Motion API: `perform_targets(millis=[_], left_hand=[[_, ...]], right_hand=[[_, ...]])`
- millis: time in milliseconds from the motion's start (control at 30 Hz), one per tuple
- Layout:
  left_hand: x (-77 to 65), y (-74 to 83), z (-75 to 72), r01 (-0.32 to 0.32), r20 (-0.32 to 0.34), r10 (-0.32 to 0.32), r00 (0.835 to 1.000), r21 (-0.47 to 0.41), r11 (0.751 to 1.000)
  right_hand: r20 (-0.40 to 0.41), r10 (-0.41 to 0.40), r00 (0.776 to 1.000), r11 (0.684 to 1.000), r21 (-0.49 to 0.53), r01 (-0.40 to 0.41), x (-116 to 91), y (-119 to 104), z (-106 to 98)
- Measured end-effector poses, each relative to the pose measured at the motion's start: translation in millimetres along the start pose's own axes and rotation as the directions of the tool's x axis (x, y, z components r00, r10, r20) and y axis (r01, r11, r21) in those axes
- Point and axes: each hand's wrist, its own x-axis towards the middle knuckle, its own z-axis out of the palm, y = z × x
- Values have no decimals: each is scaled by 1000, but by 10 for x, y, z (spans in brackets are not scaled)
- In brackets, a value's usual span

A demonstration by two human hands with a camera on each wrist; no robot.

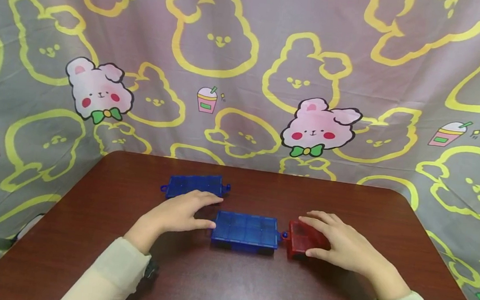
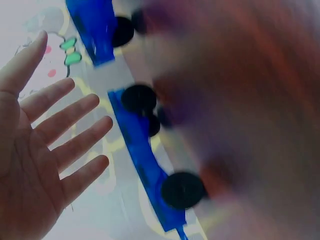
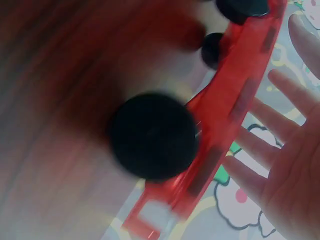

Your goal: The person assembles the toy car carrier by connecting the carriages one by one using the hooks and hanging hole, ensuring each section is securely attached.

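A translucent blue toy train car point(image 1: 246, 229) with black wheels stands mid-table. Its right end meets a translucent red toy train car point(image 1: 301, 235) at a small coupling of knob and ring point(image 1: 284, 235). My left hand point(image 1: 180, 214) is by the blue car's left end, its thumb tip right at that end. In the left wrist view the fingers point(image 2: 75, 142) are spread, with nothing between them. Over the red car's right part, which it hides, is my right hand point(image 1: 345, 245). The right wrist view shows its fingers point(image 3: 272, 122) extended beside the red car point(image 3: 232, 100).
A second blue toy train car point(image 1: 194, 184), with a ring at its left end and a knob at its right, lies farther back behind my left hand. The brown table point(image 1: 228, 282) ends at a patterned curtain point(image 1: 244, 98).
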Motion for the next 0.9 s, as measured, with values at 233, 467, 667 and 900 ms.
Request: perform_targets(millis=[233,467,667,900], left_hand=[[-5,-271,-189,52,-71,-52,996,4,999],[49,-566,-232,94,-102,-95,990,-7,996],[102,-721,-187,152,-88,-154,984,-34,988],[171,-749,-159,175,-56,-178,982,-54,983]], right_hand=[[44,-6,999,997,76,3,216,-173,25],[74,-46,996,991,131,36,413,-361,67],[105,-95,990,983,168,76,609,-521,146],[164,-102,981,982,175,73,748,-668,235]])
